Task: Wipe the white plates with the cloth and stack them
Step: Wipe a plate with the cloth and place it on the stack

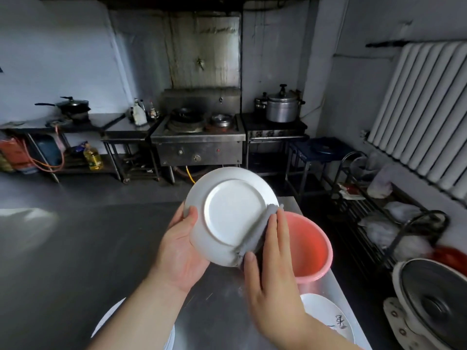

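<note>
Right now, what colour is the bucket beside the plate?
The bucket is pink, best seen in the head view, right of the plate.

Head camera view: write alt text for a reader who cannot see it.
Two hands hold a white plate with its underside toward the camera: the left hand grips its edge, the right hand presses a grey cloth against its rim. Below are a steel table, a pink bucket and more plates.

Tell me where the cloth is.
The grey cloth sits centre-right in the head view, pressed by the right hand against the plate, just left of the pink bucket.
</note>
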A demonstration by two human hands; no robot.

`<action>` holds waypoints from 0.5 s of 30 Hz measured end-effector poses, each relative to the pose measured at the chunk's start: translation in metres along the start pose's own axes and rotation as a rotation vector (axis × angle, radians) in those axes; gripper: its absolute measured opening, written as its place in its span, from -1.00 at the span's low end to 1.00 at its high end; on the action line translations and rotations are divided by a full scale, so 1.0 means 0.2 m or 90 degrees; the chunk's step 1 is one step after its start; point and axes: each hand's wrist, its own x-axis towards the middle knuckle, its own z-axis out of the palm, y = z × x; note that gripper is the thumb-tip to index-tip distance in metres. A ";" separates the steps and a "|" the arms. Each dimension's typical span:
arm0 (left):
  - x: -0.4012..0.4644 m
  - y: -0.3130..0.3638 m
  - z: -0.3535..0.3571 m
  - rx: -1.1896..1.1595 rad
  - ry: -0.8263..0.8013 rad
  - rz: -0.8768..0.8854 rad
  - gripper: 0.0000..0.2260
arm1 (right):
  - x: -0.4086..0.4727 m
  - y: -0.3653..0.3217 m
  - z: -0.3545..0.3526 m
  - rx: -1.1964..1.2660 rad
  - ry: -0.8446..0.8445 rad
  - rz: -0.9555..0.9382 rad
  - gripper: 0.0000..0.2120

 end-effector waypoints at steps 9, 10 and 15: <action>0.00 -0.02 0.07 0.014 -0.027 0.008 -0.64 | 0.09 -0.07 0.00 0.040 0.065 0.041 -0.25; -0.02 -0.04 0.05 0.020 -0.029 0.007 -0.62 | 0.03 -0.07 0.02 0.057 0.072 0.032 -0.24; -0.05 -0.02 -0.03 0.075 -0.045 -0.044 -0.57 | 0.27 0.00 -0.22 0.063 -0.004 0.007 -0.35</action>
